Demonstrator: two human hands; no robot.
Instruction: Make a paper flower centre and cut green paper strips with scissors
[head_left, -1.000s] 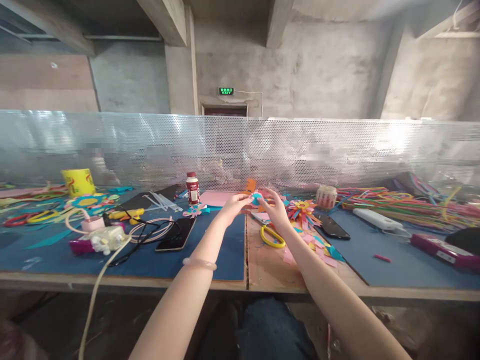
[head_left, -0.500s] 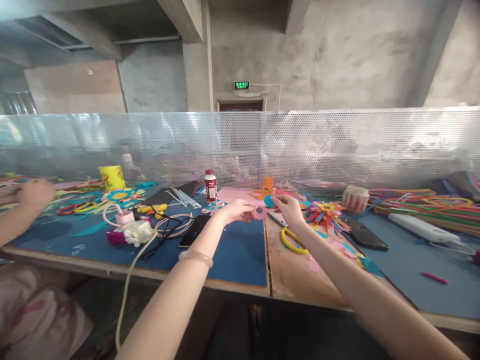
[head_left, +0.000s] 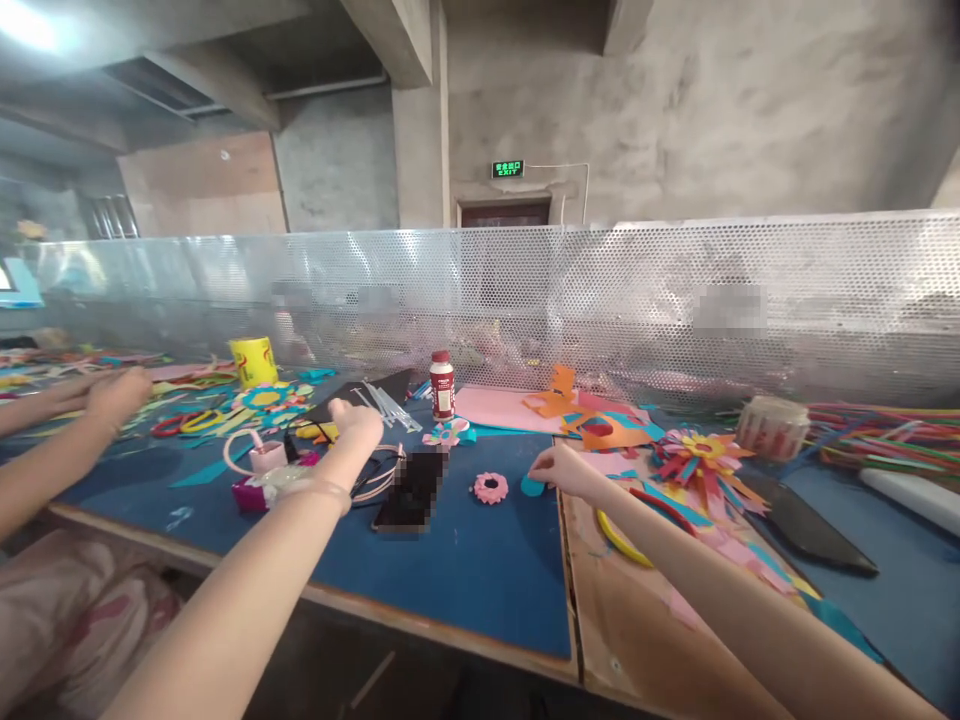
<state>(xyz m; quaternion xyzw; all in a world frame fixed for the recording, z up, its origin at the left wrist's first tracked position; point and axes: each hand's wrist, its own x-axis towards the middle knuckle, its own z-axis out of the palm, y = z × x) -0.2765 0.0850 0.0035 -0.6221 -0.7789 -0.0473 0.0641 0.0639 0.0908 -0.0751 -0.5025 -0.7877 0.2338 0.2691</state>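
My right hand (head_left: 559, 472) pinches a small blue paper disc (head_left: 532, 487) just above the blue table mat (head_left: 465, 580). Left of the disc, a pink frilled paper ring (head_left: 490, 488) lies on the mat, with neither hand on it. My left hand (head_left: 356, 425) is stretched out to the left, beside a yellow tool (head_left: 319, 432) that looks like a glue gun. Its fingers are mostly hidden behind the hand, so I cannot tell whether they touch the tool. Under my right forearm are yellow-handled scissors (head_left: 622, 540).
A black phone (head_left: 411, 490), a red-capped bottle (head_left: 442, 385) and a power strip with cables (head_left: 262, 480) stand around the mat. Paper flowers (head_left: 701, 455) and scraps lie to the right. Another person's hands (head_left: 120, 395) are at the far left. A perforated metal screen (head_left: 637, 300) runs behind.
My left hand has let go of the pink ring, now on the mat, and moved left to the yellow tool. The right hand has lowered with the blue disc. The view has shifted.
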